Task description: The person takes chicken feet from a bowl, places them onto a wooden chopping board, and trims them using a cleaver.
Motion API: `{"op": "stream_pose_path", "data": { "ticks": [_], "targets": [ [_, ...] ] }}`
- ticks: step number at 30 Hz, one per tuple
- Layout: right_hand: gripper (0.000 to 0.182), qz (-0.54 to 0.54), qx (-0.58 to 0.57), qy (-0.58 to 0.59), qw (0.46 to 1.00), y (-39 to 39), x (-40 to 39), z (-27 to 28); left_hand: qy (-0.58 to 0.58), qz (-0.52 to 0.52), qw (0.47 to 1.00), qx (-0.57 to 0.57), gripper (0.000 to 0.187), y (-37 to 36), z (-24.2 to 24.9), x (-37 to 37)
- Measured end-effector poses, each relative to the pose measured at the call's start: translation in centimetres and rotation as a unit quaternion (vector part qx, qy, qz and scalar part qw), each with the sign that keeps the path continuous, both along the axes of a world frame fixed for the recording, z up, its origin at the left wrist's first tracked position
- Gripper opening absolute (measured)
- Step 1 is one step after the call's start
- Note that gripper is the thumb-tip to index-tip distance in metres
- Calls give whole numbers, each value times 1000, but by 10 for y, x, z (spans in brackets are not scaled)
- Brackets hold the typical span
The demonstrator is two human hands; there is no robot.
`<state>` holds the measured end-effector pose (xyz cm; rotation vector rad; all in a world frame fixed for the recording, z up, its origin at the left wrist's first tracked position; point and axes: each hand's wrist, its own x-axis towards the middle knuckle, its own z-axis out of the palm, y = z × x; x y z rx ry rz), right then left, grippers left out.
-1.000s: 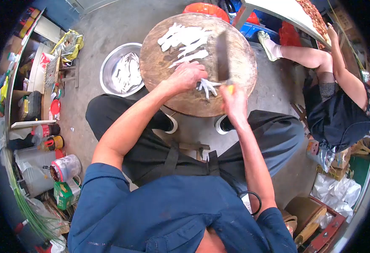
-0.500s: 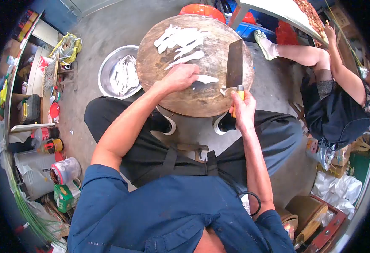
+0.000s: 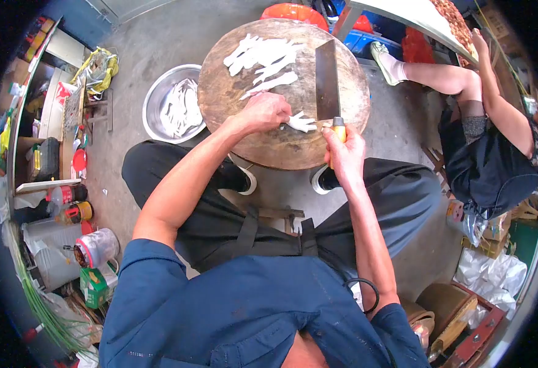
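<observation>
My right hand is closed round the yellow handle of a cleaver, whose broad blade stands over the right part of a round wooden chopping block. My left hand is closed on the near end of a white piece that looks like a chicken foot, its toes spread toward the blade. More white pieces lie in a group at the block's far left. Small scraps sit by the cleaver's handle end.
A metal bowl of white pieces stands on the floor left of the block. Another person's leg and arm are at the right, beside a table bearing reddish food. Shelves with bottles line the left.
The cleaver and my right hand have moved left, closer to my left hand. The white piece in my left hand has turned and now shows its spread toes.
</observation>
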<state>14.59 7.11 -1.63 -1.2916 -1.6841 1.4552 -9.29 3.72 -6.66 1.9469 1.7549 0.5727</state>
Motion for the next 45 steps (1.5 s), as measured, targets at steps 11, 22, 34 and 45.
{"op": "stream_pose_path", "data": {
  "ticks": [11,22,34,45],
  "targets": [
    [21,23,6,-31,999,1,-5,7,28,15,999,17,16,1,-2,0],
    [26,76,-35,-63,995,7,-7,-4,37,-8,998,49,15,0,-4,-1],
    [28,-4,-16,1,1000,6,11,-12,32,-10,991,126,29,7,-5,9],
    [29,54,-19,-51,997,1,-5,-16,2,101,982,161,42,1,-1,18]
  ]
}}
